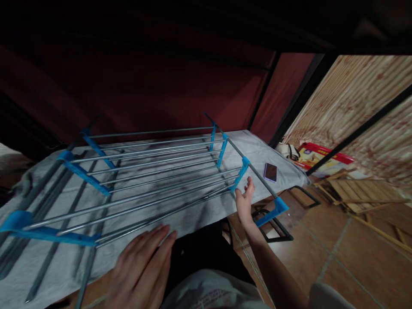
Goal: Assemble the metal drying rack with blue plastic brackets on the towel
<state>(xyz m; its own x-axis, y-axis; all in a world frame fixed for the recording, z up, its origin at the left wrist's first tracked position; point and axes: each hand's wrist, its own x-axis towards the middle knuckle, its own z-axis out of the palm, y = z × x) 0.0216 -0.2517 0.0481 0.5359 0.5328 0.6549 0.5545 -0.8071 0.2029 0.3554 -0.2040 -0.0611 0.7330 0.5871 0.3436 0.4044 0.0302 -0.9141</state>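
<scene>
Flat and holding nothing, the left hand (141, 266) is palm down with its fingers straight and close together, the fingertips just at the near ends of the lowest rods of a metal rack (151, 169); whether they touch the metal cannot be told. This rack, made of thin steel rods joined by blue plastic brackets, lies tilted on its side across a pale grey cloth (193, 219) that covers the surface in front of the person, with one blue bracket at the far left edge and more along the right end. At that right end the right hand (244, 199) is raised with its palm open and fingers loosely curved, gripping nothing, its fingertips just beside a blue bracket (240, 174); contact is not clear. Right of that hand a smartphone (270, 171) lies on the cloth near its corner. Below it a black wire frame (277, 231) rests on the tiled floor, and farther right are a red box (325, 156) and loose wooden slats (357, 191).
</scene>
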